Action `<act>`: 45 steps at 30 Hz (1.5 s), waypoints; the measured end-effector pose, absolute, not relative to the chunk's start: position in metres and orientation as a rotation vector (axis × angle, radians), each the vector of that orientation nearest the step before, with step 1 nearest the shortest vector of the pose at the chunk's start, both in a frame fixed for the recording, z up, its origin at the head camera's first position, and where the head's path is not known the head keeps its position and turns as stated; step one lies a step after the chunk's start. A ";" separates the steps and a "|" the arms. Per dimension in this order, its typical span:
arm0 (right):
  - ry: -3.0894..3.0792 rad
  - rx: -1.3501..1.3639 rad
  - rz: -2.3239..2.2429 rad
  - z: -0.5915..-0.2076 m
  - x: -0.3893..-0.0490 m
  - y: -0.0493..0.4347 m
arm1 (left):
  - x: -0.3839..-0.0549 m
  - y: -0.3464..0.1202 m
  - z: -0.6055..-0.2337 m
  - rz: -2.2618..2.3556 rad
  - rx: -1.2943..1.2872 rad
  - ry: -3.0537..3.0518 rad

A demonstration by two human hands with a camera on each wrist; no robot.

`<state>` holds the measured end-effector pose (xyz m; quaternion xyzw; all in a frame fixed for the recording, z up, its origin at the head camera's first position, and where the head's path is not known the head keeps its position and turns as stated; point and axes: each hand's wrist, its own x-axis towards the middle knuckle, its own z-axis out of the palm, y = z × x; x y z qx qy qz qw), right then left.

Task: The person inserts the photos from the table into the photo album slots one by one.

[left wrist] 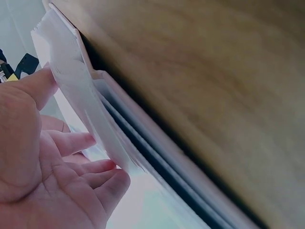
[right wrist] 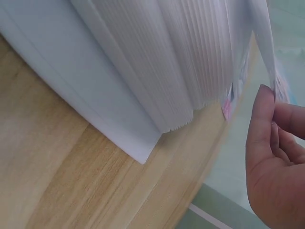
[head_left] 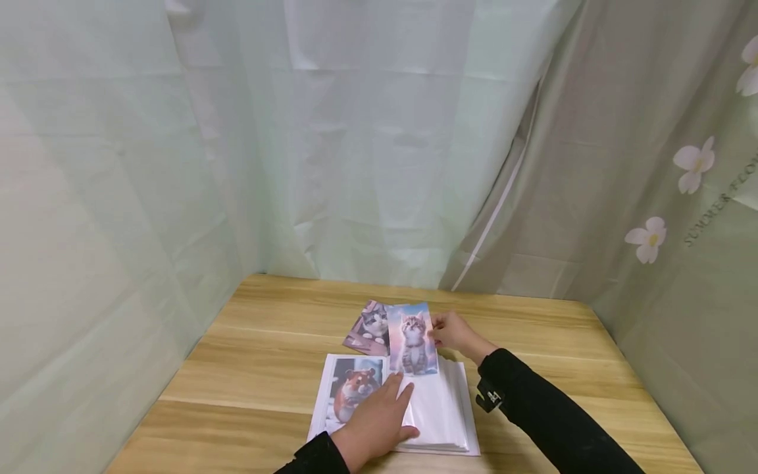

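A white photo album (head_left: 435, 415) lies spread on the wooden table, with a hamster picture (head_left: 355, 388) in its left page. My right hand (head_left: 454, 332) pinches the right edge of a kitten photo (head_left: 413, 339), whose lower end overlaps the top of the right page. In the right wrist view, thumb and finger of the right hand (right wrist: 276, 138) grip the thin card beside the album's stacked sleeves (right wrist: 157, 67). My left hand (head_left: 379, 418) rests across the album's middle, fingers spread, fingertips near the photo's lower edge. The left wrist view has the left hand (left wrist: 62, 157) against the page edges (left wrist: 83, 90).
A second cat photo (head_left: 368, 328) lies on the table (head_left: 254, 368) behind the album, partly covered by the kitten photo. Pale curtains (head_left: 379, 145) hang around the back and sides of the table.
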<state>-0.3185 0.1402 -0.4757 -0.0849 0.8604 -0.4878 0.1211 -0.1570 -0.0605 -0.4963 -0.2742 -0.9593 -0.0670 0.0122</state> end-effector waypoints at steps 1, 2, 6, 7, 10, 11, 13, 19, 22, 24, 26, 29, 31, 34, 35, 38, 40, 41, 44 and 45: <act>2.517 -0.252 -1.416 -0.476 -0.319 0.141 | -0.157 -0.060 -0.496 -0.217 -0.854 -2.991; 2.520 -0.256 -1.407 -0.476 -0.319 0.142 | -0.158 -0.060 -0.497 -0.221 -0.854 -2.992; 2.515 -0.257 -1.396 -0.475 -0.317 0.143 | -0.159 -0.060 -0.498 -0.219 -0.855 -2.993; 2.516 -0.258 -1.393 -0.476 -0.316 0.143 | -0.159 -0.060 -0.499 -0.216 -0.857 -2.992; 2.503 -0.235 -1.399 -0.477 -0.312 0.143 | -0.159 -0.060 -0.499 -0.211 -0.861 -2.993; 2.496 -0.227 -1.400 -0.477 -0.312 0.143 | -0.158 -0.060 -0.500 -0.208 -0.862 -2.995; 2.497 -0.230 -1.398 -0.478 -0.310 0.143 | -0.158 -0.059 -0.499 -0.202 -0.863 -2.994; 2.515 -0.286 -1.374 -0.479 -0.310 0.145 | -0.160 -0.059 -0.496 -0.209 -0.854 -3.003; 2.509 -0.298 -1.376 -0.480 -0.311 0.146 | -0.160 -0.059 -0.495 -0.217 -0.852 -3.011; 2.494 -0.287 -1.386 -0.481 -0.311 0.146 | -0.160 -0.059 -0.495 -0.219 -0.855 -3.016; 2.484 -0.275 -1.384 -0.483 -0.312 0.147 | -0.160 -0.059 -0.495 -0.219 -0.857 -3.022; 2.462 -0.246 -1.396 -0.485 -0.314 0.147 | -0.160 -0.059 -0.496 -0.229 -0.851 -3.043; 2.454 -0.225 -1.413 -0.486 -0.317 0.147 | -0.160 -0.059 -0.496 -0.236 -0.846 -3.052; 2.470 -0.203 -1.431 -0.487 -0.322 0.146 | -0.159 -0.059 -0.495 -0.240 -0.841 -3.052; 2.479 -0.189 -1.433 -0.487 -0.324 0.146 | -0.159 -0.059 -0.495 -0.237 -0.842 -3.047; 2.510 -0.166 -1.437 -0.487 -0.329 0.144 | -0.159 -0.059 -0.495 -0.238 -0.841 -3.040; 2.512 -0.137 -1.460 -0.488 -0.333 0.142 | -0.159 -0.059 -0.495 -0.238 -0.841 -3.039; 2.504 -0.120 -1.484 -0.488 -0.335 0.141 | -0.159 -0.059 -0.495 -0.237 -0.840 -3.039; 2.498 -0.094 -1.536 -0.489 -0.339 0.140 | -0.158 -0.059 -0.495 -0.237 -0.839 -3.038; 2.494 -0.085 -1.549 -0.489 -0.340 0.139 | -0.158 -0.059 -0.495 -0.235 -0.839 -3.036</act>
